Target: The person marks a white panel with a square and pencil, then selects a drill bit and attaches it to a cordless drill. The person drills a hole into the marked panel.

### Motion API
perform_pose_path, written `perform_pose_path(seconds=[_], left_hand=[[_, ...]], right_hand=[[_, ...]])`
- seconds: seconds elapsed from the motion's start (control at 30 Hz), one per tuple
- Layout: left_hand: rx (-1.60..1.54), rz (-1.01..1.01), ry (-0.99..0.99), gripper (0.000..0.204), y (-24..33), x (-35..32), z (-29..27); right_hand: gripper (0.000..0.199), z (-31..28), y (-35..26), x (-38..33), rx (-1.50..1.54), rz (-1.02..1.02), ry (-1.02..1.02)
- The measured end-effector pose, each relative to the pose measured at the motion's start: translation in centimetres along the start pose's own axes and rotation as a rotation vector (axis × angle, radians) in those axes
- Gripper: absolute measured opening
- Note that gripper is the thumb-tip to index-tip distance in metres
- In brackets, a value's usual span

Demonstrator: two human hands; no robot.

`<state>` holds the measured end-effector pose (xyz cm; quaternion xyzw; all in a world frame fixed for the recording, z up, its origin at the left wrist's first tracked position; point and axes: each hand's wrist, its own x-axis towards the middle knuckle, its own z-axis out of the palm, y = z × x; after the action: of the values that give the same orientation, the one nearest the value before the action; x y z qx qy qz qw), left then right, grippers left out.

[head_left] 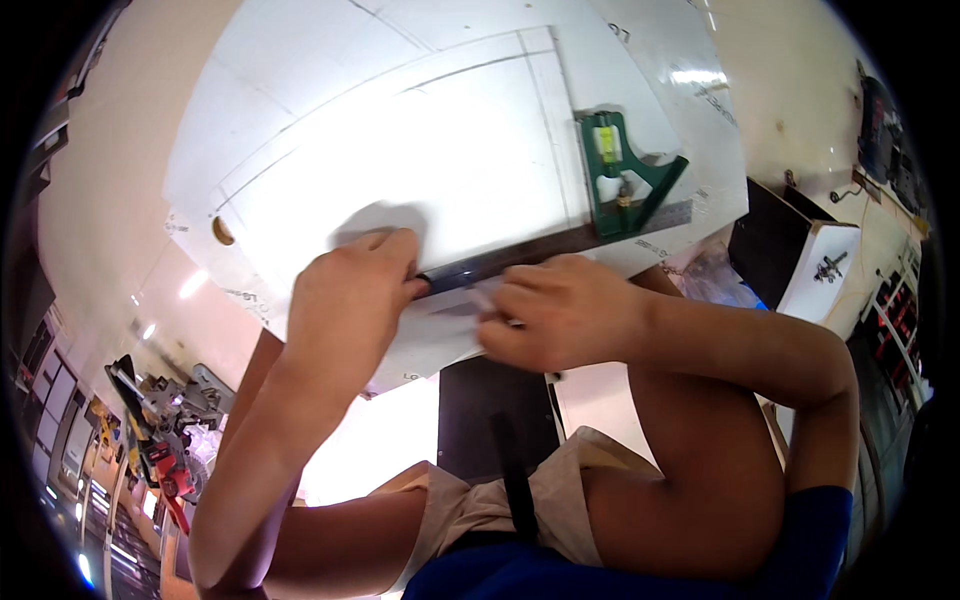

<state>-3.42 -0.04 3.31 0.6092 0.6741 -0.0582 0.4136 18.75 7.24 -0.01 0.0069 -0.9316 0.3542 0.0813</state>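
Note:
A combination square with a green head (625, 175) and a yellow-green level vial lies on a large white sheet (420, 150). Its dark metal rule (570, 242) runs left along the sheet's near side, toward my hands. My left hand (350, 290) is closed and rests on the sheet, its fingertips at a dark, narrow end in line with the rule; whether this is the rule or a separate thing, I cannot tell. My right hand (560, 315) is pinched just below the rule, around a slim pale thing (480, 298) smeared by motion. Thin lines frame the sheet's middle.
The sheet lies close over my thighs. An oval hole or brown spot (222, 231) sits at its left. A red and black power tool (165, 465) stands at lower left on the floor side. A black and white box (790, 255) is at right, with shelving beyond.

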Motion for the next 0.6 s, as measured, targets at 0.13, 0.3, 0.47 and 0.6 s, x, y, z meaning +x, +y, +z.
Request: perform_pose_path(seconds=[0.13, 0.3, 0.47, 0.6], left_hand=[[-0.023, -0.039, -0.001, 0.022, 0.1, -0.2, 0.0], [-0.027, -0.006, 0.008, 0.024, 0.3, 0.1, -0.1], [-0.04, -0.005, 0.017, 0.026, -0.1, 0.0, 0.1], [-0.08, -0.021, 0.063, 0.029, 0.1, -0.1, 0.4]], right_hand=[[0.013, 1.5, -0.6, 2.0, 0.043, -0.01, -0.032], [0.013, -1.6, 0.1, -2.5, 0.023, 0.126, -0.044], [0.02, -4.3, 0.8, -6.3, 0.041, 0.233, -0.026], [0.023, -4.8, 0.8, -6.1, 0.035, 0.249, -0.045]])
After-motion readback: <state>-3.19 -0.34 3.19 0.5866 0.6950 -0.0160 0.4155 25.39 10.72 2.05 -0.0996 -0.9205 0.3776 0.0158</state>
